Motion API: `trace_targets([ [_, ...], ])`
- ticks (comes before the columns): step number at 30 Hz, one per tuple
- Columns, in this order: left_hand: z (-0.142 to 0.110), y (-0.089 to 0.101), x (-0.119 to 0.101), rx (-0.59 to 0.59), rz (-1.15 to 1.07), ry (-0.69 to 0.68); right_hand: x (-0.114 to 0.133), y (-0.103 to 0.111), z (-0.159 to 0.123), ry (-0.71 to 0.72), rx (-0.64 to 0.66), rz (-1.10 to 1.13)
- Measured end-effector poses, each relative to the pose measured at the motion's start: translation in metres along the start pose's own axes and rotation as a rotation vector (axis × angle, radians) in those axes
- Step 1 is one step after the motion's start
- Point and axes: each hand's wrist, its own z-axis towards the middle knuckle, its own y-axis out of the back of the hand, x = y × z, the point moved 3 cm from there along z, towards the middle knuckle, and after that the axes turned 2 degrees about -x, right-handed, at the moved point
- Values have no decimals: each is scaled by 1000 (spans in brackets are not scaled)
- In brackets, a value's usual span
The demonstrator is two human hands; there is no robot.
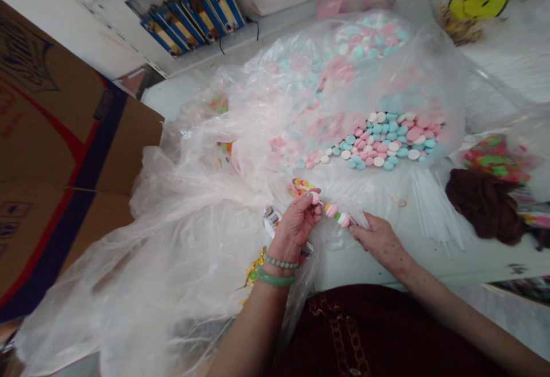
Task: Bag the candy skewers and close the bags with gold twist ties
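Near the table's front edge, my left hand point(301, 216) pinches a pink marshmallow-like sweet point(315, 197) at the upper end of a skewer. Pink, green and white sweets point(337, 216) are threaded along the skewer between my hands. The fingers of my right hand point(378, 240) close around the skewer's lower end, with pale, thin sticks point(362, 222) showing above them. Just beyond my left hand lies a small row of yellow and red sweets point(304, 183). A white printed packet point(271, 219) lies to the left of that hand.
A big clear bag point(275, 67) spreads across the table, with pink, blue and white sweets point(387, 139) at its mouth. White sticks point(436, 208) and a brown cloth point(483, 205) lie right. A cardboard box point(129, 153) stands left. Blue files point(193, 16) sit behind.
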Motion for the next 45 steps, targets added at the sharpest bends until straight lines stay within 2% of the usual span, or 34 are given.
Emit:
trace_targets([
  [11,1,4,2,15,101,-23,-3,1,2,-13,4,-2],
  [20,-2,-1,4,4,235,-61,-2,4,4,81,23,-132],
  [29,0,-11,16,-100,454,-186,1,-11,9,-16,-17,-78],
  [32,1,-10,12,-82,404,-144,-1,-9,11,-40,-52,-48],
  [37,2,-10,8,-66,202,-71,-3,-2,12,-66,15,-38],
  [41,2,-18,15,-41,192,-152,-4,-5,12,-82,26,-18],
  [45,3,-22,26,-95,198,-229,-5,-10,14,-90,-1,-4],
])
